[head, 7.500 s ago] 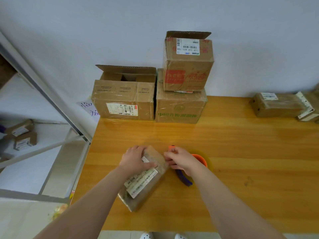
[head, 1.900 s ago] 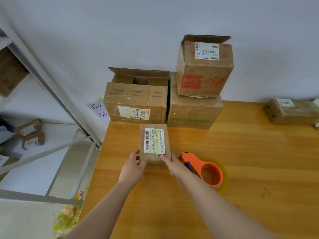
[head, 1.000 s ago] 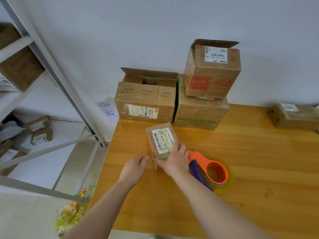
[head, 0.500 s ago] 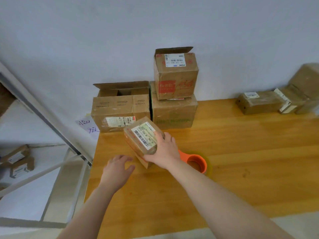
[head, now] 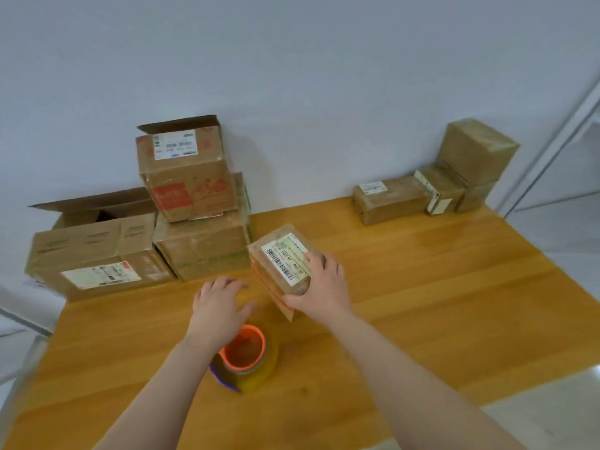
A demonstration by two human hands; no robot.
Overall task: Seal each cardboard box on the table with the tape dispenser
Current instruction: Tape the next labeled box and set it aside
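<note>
One small box (head: 281, 259) is gripped by the right hand (head: 323, 295); the left hand (head: 217, 305) is spread, empty, beside the tape dispenser (head: 245, 351).

You've got eight boxes: three in the left stack (head: 198, 251), one held box (head: 282, 261), and what looks like four in the right cluster (head: 389, 199). One tape dispenser (head: 245, 352), one table (head: 422, 303). Two hands: left hand (head: 217, 306), right hand (head: 324, 293).

Right hand (head: 319, 292) grips small labelled box (head: 281, 266), tilted above desk (head: 454, 303); left hand (head: 217, 308) hovers open; orange tape dispenser (head: 245, 354) below.
</note>
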